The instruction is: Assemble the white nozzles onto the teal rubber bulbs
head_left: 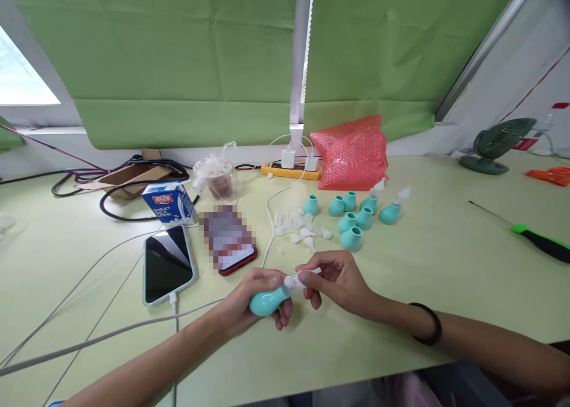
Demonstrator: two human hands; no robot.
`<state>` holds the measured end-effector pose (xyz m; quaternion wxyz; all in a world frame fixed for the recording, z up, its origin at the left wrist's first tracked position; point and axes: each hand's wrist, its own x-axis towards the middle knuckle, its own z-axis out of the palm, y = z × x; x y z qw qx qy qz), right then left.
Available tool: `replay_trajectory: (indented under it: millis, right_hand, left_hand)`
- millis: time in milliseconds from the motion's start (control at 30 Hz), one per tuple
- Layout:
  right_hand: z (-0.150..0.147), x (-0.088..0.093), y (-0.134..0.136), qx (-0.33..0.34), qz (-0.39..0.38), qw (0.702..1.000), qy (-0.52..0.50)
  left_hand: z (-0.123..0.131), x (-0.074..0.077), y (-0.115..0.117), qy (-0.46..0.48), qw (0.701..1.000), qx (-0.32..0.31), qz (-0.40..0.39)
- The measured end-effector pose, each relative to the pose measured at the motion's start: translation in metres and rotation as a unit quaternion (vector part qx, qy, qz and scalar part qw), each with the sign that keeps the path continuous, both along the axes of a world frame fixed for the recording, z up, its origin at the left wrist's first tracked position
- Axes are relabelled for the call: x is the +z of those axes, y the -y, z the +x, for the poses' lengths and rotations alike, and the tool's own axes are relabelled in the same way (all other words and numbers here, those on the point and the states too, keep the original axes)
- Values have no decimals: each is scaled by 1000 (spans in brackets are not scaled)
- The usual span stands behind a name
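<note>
My left hand (252,294) is closed around a teal squeeze bulb (266,302), its neck tilted up to the right. A clear plastic tube piece (294,282) sits at the bulb's mouth. Between the thumb and fingers of my right hand (335,281) is the far end of that clear piece. How deep it sits in the neck I cannot tell. Beyond my hands stand several open teal bulbs (351,239), and two others, such as this teal bulb with a white tip (390,213), have tips in them. Small clear and white plastic parts (296,221) lie in a loose pile.
Two phones lie left of my hands, a charging phone (168,266) and a red-cased phone (231,241). Behind them are a milk carton (168,203), a yellow power strip (285,171) and a red bubble-wrap bag (354,161). Rightward lie a screwdriver (538,241) and a green fan (494,143).
</note>
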<state>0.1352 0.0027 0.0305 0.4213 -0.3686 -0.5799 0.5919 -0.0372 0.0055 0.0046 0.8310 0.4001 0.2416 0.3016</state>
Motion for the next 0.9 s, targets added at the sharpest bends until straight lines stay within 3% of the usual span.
replay_trajectory:
  millis: [100,200,367,467,533,567,633,733,800,900]
  right_hand:
    - [6,15,1,-15,42,999,31]
    - [27,40,1,-112,145,981,63]
    - [93,76,-7,-303,279,891,189]
    - [133,72,-24,-342,339,788,384]
    - [156,58,-39,-333,376,716,485]
    - [166,49,-47,-318,389,694,515]
    - [183,31,-62,-306,424,670,527]
    - [197,17,-74,-312,458,665,501]
    - [197,20,-72,-336,478,642,496]
    - [179,38,-55,-409,492,585,499]
  left_hand:
    - [1,2,0,19,1000,-18,-12]
    - [1,4,-1,37,999,-19,-28]
    - [2,5,-3,9,999,-19,-27]
    - [4,5,-3,-5,1000,-10,-24]
    - [4,4,-3,-11,1000,-7,-24]
    - [4,4,-3,-13,1000,-5,-25]
    - [4,3,-3,-17,999,-1,-31]
    - [4,3,-3,-17,999,1,-39]
    - [4,4,-4,-17,999,3,-39]
    - [5,5,-4,-21,999,7,-40]
